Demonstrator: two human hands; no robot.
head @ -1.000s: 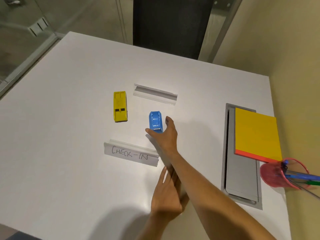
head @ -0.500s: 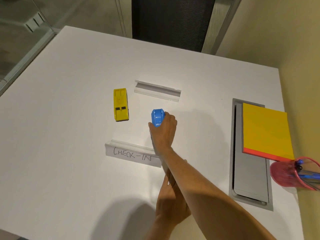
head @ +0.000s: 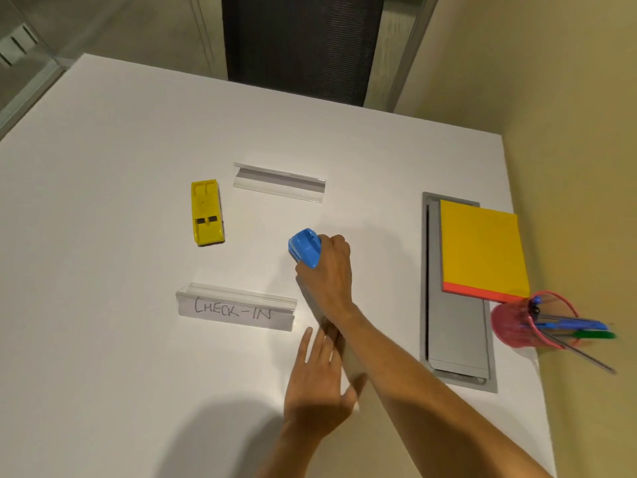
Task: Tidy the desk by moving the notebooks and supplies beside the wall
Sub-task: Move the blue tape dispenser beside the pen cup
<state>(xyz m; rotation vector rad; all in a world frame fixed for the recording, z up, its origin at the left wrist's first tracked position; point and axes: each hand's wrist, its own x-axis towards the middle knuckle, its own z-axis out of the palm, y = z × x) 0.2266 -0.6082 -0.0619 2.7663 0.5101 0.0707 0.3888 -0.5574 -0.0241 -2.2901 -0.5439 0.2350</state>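
Observation:
My right hand [head: 325, 270] is shut on a small blue stapler [head: 305, 247] and holds it tilted just above the white desk [head: 103, 236], near the middle. My left hand [head: 319, 384] lies flat on the desk under my right forearm, fingers apart, holding nothing. A yellow stapler [head: 206, 212] rests to the left. Two clear sign holders lie flat: an empty one [head: 279, 182] further back and one reading "CHECK-IN" [head: 236, 310] nearer me. A yellow notebook with an orange edge [head: 482, 248] sits beside the wall at right.
A pink mesh cup [head: 513, 326] with pens stands against the wall, just in front of the notebook. A grey cable hatch [head: 455, 326] is set into the desk under the notebook's left side. A dark chair back [head: 303, 43] stands beyond the far edge.
My right hand closed around the blue stapler and lifted it off the desk, tilting it. My left hand stayed flat on the desk and spread its fingers slightly.

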